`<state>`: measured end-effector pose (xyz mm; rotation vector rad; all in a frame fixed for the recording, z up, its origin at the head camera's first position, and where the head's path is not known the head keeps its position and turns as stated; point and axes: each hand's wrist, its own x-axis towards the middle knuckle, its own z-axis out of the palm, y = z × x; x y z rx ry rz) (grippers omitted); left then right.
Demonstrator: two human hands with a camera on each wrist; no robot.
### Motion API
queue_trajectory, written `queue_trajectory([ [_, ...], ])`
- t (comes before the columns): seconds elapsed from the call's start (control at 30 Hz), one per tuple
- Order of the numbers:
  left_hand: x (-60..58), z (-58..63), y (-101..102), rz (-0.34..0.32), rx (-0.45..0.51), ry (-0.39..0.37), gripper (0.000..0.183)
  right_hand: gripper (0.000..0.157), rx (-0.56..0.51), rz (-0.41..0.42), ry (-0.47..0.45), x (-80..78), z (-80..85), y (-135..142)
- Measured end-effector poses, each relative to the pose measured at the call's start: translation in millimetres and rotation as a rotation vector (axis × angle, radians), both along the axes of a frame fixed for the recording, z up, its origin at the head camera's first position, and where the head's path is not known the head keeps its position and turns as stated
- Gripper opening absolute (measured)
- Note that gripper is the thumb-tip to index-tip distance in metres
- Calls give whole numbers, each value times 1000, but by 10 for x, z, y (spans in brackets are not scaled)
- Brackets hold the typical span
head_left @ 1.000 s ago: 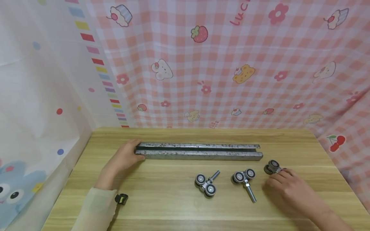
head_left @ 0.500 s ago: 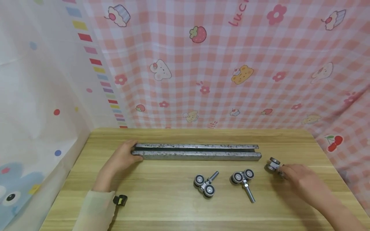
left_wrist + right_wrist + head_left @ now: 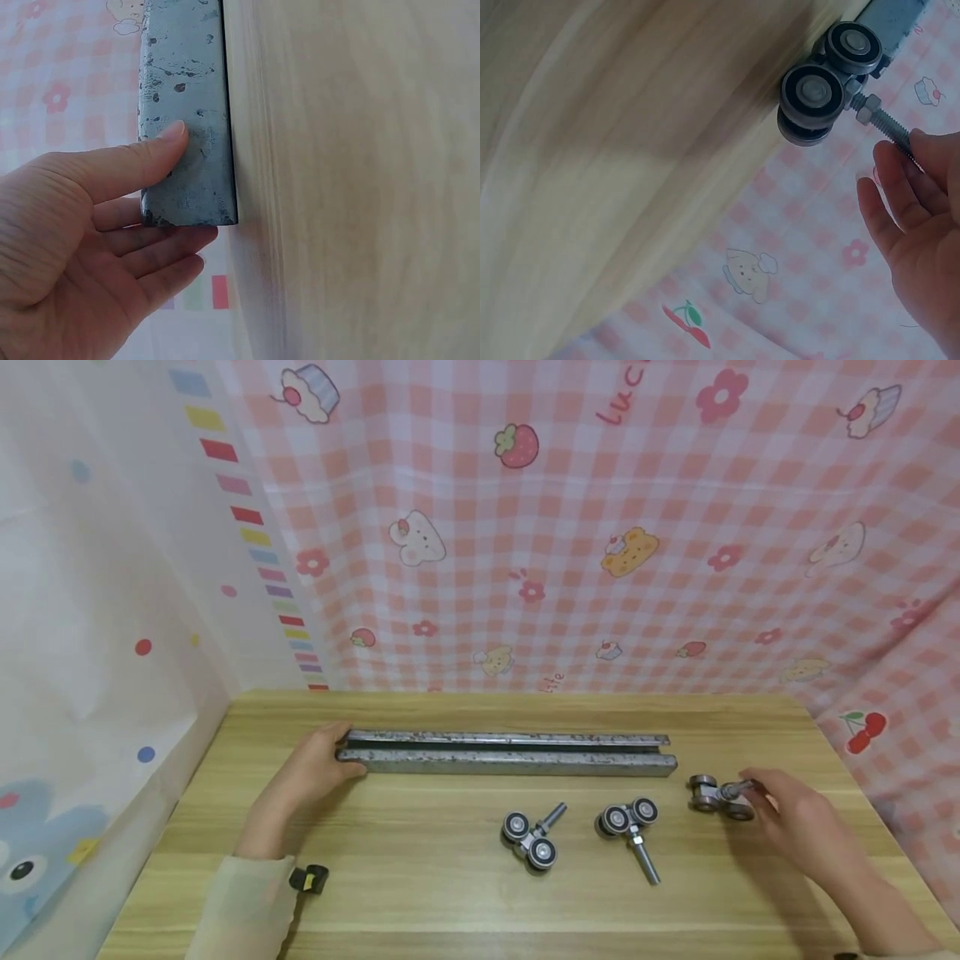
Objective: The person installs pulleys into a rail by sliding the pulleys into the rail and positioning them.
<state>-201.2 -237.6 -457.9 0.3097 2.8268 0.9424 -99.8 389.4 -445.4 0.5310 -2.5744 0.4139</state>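
Pinching the bolt [image 3: 889, 127] of one roller [image 3: 708, 797] in our right grip [image 3: 806, 818], near the right end of the rail [image 3: 510, 765] | our left grip [image 3: 311, 766] clasps its left end on the bench [image 3: 420, 893] | we see a second roller [image 3: 530, 842] and third roller [image 3: 637, 832] before it

Tabletop [image 3: 450, 902]: I see pale wood, its grain running side to side, the far edge close against the cloth.
Checked cloth [image 3: 480, 518]: it fills my far view, pink and white, printed with cupcakes [image 3: 311, 395], strawberries [image 3: 517, 446] and flowers [image 3: 722, 396].
Left side: white cloth [image 3: 67, 577] with coloured dots [image 3: 143, 647] and a blue cartoon figure [image 3: 56, 835].
Coloured bars [image 3: 219, 450]: a column runs down where white meets checks.
Right side: I get slanting checks with red cherries [image 3: 865, 732].
Light: soft, fairly even, shadows faint.
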Motion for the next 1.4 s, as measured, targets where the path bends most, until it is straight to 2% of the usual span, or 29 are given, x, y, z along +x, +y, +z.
queue_trajectory([
  [0.1, 2, 3, -1, -2, 3, -3, 74, 41, -54, -31, -12, -34, -20, -9],
  [0.33, 14, 11, -9, 1, 11, -14, 74, 25, -210, -160, -126, -48, -40, -58],
  [0.53, 14, -3, -15, -9, 17, 2, 73, 20, -287, -256, -177, -41, -61, -91],
  [0.73, 28, -6, -23, -10, 21, 5, 72, 21, -325, -311, -218, -33, -73, -102],
  [0.87, 30, 1, -15, -12, 22, 5, 72, 19, -314, -321, -215, -28, -64, -109],
  [1.2, 33, 0, -20, -16, 33, 6, 70, 13, -301, -260, -168, -63, -60, -97],
  [1.4, 25, -8, -28, -13, 35, 8, 70, 14, -302, -252, -179, -101, -51, -85],
])
